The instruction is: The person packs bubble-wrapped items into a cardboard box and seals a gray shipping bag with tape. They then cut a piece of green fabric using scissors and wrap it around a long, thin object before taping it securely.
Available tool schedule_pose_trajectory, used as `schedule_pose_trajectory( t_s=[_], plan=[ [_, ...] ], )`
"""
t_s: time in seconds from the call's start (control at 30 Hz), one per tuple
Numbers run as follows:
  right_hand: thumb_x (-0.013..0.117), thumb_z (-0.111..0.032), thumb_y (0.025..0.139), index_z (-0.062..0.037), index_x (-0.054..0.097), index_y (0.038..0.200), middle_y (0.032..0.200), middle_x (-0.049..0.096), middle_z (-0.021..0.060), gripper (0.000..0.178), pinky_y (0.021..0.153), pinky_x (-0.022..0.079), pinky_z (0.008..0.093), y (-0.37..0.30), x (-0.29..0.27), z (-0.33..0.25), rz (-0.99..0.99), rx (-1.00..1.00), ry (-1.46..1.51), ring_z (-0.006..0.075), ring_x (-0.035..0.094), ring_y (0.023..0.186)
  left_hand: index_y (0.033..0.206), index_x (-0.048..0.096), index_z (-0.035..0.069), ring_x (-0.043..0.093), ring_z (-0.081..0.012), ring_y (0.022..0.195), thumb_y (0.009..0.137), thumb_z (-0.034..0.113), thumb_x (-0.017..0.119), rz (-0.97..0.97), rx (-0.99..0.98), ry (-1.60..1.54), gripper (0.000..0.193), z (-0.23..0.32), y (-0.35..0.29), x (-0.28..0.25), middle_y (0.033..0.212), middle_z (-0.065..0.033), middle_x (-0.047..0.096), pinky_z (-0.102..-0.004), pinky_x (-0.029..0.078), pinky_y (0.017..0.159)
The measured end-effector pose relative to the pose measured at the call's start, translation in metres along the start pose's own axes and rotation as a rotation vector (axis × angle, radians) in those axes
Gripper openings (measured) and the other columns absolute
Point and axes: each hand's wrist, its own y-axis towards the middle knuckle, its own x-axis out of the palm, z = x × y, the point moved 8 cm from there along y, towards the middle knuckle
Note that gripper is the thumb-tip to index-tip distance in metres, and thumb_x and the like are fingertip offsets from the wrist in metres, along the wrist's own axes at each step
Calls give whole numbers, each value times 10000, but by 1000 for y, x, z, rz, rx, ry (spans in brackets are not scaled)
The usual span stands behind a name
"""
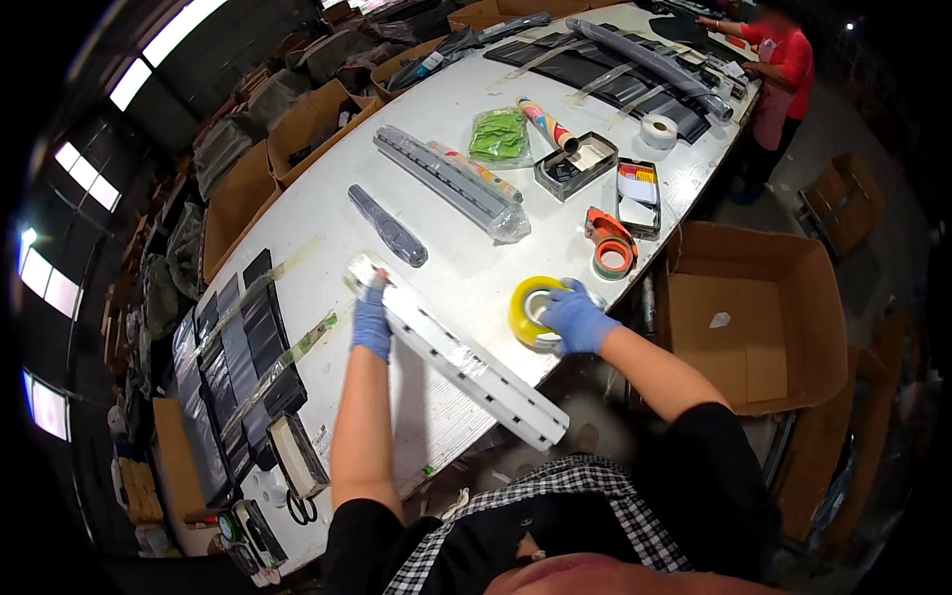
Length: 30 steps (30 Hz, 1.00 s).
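In a blue glove, my left hand (372, 319) grips the far end of a long white bar (471, 369) with dark slots along it. Clear shiny film covers that end. The bar slants toward me, its near end sticking out past the table's edge. My right hand (578, 317), also gloved, is closed around the side of a roll of yellow tape (524, 315) near the table's right edge. Beyond my left hand lies a dark grey wrapped piece (389, 228). A plastic-wrapped bundle of grey slotted bars (451, 183) rests farther back.
An orange tape dispenser (611, 244), open boxes (577, 167), green packets (500, 136) and a patterned tube (545, 123) lie on the white table (327, 213). Dark wrapped strips (238, 367) cover its left end. A large cardboard box (759, 307) stands right; a person in red (783, 64) works far right.
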Motion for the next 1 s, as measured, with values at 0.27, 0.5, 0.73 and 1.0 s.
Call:
schedule_pose_trajectory(
  t_s=[0.27,0.5,0.73,1.0],
  plan=[
    [651,-276,872,-30,546,1212,1074,650,153,434,865,533,424,-169,-4,54,857,820,2190,295,652,960,1353,416,-42,536,-333,1140,761,295,784,-46,506,866,775,-39,-93,63,1290,-224,512,-372,416,1003],
    [517,-345,938,-34,555,1211,1143,620,181,416,933,495,465,-201,-16,32,1277,1060,2263,344,609,1021,1361,444,34,524,-208,1131,752,199,795,-1001,10,438,722,-85,-287,210,1260,-131,515,-329,447,970],
    [541,-371,915,-46,545,1126,971,646,208,387,811,541,491,-198,-9,17,1227,1028,2235,359,641,878,1094,592,-5,595,-98,814,830,76,713,-844,-365,183,302,-107,-304,215,923,-49,654,-226,494,776],
    [624,-306,883,-58,523,1151,948,655,199,378,771,547,452,-202,-2,0,1177,1070,2199,302,652,833,894,612,19,612,-120,773,893,88,644,-636,-541,27,76,-131,-329,165,855,-63,660,-254,517,746]
  ],
)
